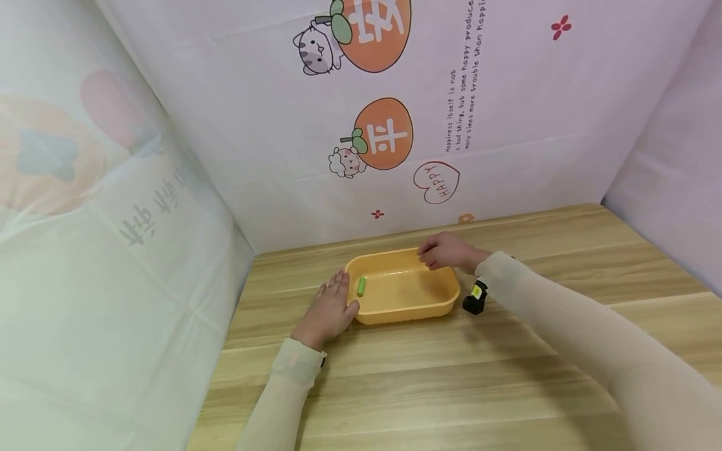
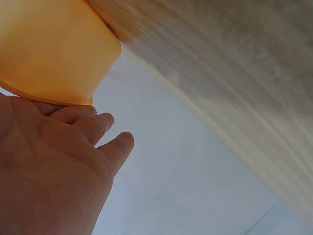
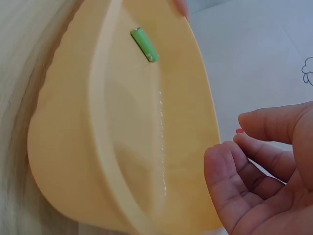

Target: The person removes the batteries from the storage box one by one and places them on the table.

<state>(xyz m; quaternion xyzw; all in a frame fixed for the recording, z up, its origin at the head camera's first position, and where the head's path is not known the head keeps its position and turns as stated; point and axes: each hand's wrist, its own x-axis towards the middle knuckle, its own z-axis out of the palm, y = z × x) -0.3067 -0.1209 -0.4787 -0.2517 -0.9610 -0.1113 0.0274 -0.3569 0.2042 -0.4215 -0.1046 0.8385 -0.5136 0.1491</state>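
A yellow rectangular tray (image 1: 406, 311) with raised walls stands on the wooden table. Inside, near its left end, lies a small green battery (image 3: 145, 45). My left hand (image 1: 328, 308) rests against the tray's left end, its fingers extended along the rim; the left wrist view shows the fingers (image 2: 73, 115) at the rim from below. My right hand (image 1: 448, 252) is over the tray's back right rim. Its fingers are loosely bent, thumb and index close together, and a tiny red patch shows in the gap between them.
Printed white cloth (image 1: 271, 207) rises behind the table (image 1: 395, 388), with more cloth at the left and right sides. A black wrist device (image 1: 476, 299) hangs below the right sleeve, close to the tray's right end.
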